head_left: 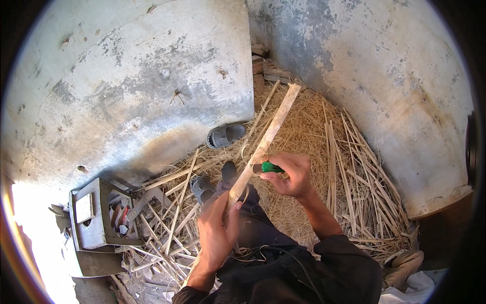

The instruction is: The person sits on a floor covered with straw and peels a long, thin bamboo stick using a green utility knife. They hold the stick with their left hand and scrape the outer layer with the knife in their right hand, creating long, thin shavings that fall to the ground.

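A long pale bamboo strip (276,123) slants up and away from my lap. My left hand (215,233) is closed around its near end. In my right hand (294,175) is a green-handled knife (272,167), its short blade lying against the strip around the middle. Thin curled shavings (247,152) hang by the strip near the blade. Part of the knife's handle is hidden by my right fingers.
Fine shavings (309,131) cover the ground ahead, with piled bamboo slats (362,187) at the right. Two grey clogs (226,136) lie near my feet. A weathered wooden box (93,218) stands at the left. Worn plaster walls (192,76) close in the far side.
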Available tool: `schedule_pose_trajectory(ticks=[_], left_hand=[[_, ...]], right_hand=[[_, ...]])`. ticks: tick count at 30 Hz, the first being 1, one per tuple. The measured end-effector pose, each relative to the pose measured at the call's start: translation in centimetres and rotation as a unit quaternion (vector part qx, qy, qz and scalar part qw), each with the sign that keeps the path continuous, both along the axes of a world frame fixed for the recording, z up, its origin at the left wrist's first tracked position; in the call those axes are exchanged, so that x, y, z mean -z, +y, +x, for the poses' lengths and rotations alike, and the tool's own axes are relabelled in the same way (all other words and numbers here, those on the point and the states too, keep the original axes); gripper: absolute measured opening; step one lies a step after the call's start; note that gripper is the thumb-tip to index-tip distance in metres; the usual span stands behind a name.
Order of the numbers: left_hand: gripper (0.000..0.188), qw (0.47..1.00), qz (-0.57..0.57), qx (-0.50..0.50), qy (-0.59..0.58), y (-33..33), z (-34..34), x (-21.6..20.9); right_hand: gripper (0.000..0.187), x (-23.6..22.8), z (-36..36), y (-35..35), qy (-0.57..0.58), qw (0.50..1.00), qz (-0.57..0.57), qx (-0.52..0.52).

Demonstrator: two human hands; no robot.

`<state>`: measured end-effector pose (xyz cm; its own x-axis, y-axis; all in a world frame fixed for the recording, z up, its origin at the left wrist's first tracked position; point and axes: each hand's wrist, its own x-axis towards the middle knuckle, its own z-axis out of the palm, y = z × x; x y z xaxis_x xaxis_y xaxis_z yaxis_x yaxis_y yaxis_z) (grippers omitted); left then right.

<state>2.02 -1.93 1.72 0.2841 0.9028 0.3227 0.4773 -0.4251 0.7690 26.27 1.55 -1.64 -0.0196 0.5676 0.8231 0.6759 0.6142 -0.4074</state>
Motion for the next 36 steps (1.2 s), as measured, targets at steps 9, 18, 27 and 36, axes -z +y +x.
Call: schedule_pose_trajectory(ticks=[9, 18, 27, 36], left_hand=[[0.026, 1.0, -0.012, 0.001, -0.008, -0.3, -0.1, 0.6], [0.022, 0.999, -0.026, 0.032, 0.018, -2.7, -1.8, 3.6], [0.039, 0.959, -0.267, 0.033, -0.085, -2.5, -5.5, 4.0], [0.046, 0.931, -0.331, 0.044, -0.144, -3.4, -5.9, 5.4]], right_hand=[[0.034, -0.6, 0.8, 0.0, -0.035, 0.998, 0.029, 0.042], [0.061, 2.3, 12.1, 5.1, 0.149, 0.939, -0.076, 0.302], [0.063, 19.5, 13.7, 2.9, 0.071, 0.813, -0.536, 0.215], [0.052, 38.5, 6.2, -6.1, -0.063, 0.688, -0.721, 0.047]])
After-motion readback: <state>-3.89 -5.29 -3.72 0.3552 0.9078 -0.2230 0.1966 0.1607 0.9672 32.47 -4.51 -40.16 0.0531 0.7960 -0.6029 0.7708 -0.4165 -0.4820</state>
